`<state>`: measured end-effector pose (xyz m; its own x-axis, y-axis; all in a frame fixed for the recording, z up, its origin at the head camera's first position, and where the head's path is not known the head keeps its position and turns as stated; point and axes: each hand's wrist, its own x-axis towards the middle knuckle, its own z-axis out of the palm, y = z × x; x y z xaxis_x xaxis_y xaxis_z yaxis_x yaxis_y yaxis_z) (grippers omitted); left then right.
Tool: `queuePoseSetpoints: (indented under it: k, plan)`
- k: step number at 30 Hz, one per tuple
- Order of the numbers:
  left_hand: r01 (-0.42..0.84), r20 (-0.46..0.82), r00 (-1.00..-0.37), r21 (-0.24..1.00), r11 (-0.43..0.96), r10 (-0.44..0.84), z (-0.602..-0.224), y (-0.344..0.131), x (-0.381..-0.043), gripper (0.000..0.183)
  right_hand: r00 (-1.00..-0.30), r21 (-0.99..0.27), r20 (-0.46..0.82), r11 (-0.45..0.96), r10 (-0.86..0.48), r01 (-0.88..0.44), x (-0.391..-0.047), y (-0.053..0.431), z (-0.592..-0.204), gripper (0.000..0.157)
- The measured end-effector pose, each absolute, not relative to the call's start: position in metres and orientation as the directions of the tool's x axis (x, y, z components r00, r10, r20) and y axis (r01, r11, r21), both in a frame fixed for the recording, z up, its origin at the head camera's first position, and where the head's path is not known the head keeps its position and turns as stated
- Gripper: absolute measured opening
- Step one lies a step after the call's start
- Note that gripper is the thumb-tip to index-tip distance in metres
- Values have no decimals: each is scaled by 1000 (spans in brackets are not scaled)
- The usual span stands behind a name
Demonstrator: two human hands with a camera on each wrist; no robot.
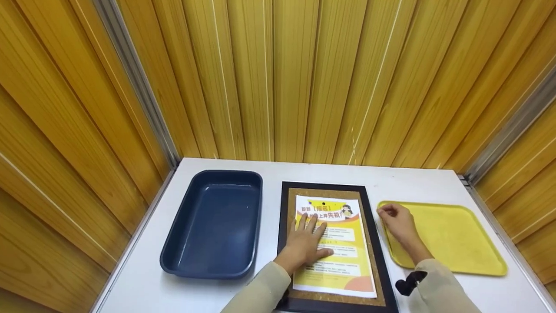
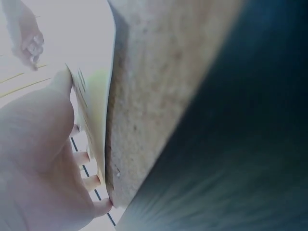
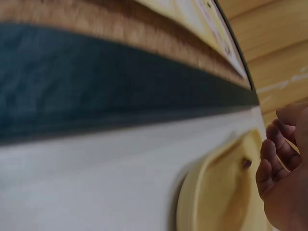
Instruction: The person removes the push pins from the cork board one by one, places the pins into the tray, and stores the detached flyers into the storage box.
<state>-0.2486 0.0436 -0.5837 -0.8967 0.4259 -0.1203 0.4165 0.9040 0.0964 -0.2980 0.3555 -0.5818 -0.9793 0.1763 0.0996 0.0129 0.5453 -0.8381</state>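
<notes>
A printed yellow and white sheet [image 1: 325, 278] lies on a cork board [image 1: 292, 195] with a black frame. Near the sheet's top edge sits a small dark round spot [image 1: 323, 203], perhaps a pin. My left hand [image 1: 304, 243] rests on the sheet with fingers spread; its thumb and fingers lie along the paper in the left wrist view. Beside the board, my right hand [image 1: 397, 221] hovers over the left edge of a yellow tray [image 1: 451, 239]. Its fingers are curled, thumb close to the index finger; whether something small is between them cannot be seen. A tiny dark object [image 3: 246, 163] shows against the tray.
A deep dark blue rectangular basin [image 1: 217, 230] stands on the white table [image 1: 269, 174] left of the board. Yellow wood-look walls [image 1: 295, 87] close off the back and both sides. A black device [image 1: 408, 282] is strapped at the right wrist.
</notes>
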Motion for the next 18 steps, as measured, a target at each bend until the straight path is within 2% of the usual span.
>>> queuePoseSetpoints:
  k: [8,13,18]
  plan:
    - [413,-89,-902,114,904,423,-582,39,-259,100,-983,-856,157,508,90,-91,-317,290,-576,14]
    - [429,-111,-893,86,899,437,-580,35,-261,95,-989,-836,145,536,8,-118,-323,253,-589,15]
    - [453,-119,-883,43,891,454,-579,36,-262,87,-991,-805,135,583,-5,-112,-330,232,-592,17]
